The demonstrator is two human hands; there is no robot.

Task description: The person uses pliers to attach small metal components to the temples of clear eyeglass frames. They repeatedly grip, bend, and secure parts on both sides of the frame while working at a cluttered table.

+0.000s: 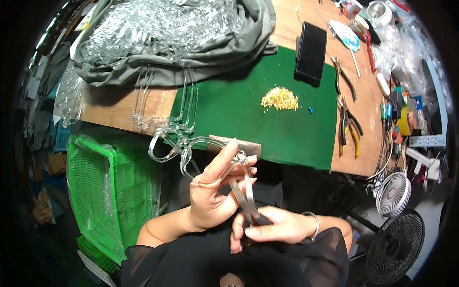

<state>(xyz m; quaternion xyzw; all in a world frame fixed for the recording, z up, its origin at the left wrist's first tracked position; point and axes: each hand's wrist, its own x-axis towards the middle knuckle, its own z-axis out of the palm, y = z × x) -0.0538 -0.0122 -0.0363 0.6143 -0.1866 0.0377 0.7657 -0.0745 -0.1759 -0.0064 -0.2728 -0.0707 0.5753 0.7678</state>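
Observation:
My left hand (209, 204) is closed around a clear plastic eyeglass frame (187, 160), raised in front of the table's near edge. In my right hand (282, 225) is a pair of pliers (249, 204), with its jaws pointing up at the hinge corner of the frame near my left fingertips. Whether the jaws touch the frame I cannot tell. More clear eyeglass frames (190, 103) lie at the mat's left edge, partly overhanging the table. A small pile of gold-coloured metal pieces (280, 99) rests on the green mat (229, 115).
A grey cloth (191, 75) holds a large heap of clear plastic parts (162, 28). Right of the mat lie pliers (345, 79) and more hand tools. A black phone (311, 55) is at the mat's far edge. Green crates (114, 191) stand left; fans (394, 244) stand right.

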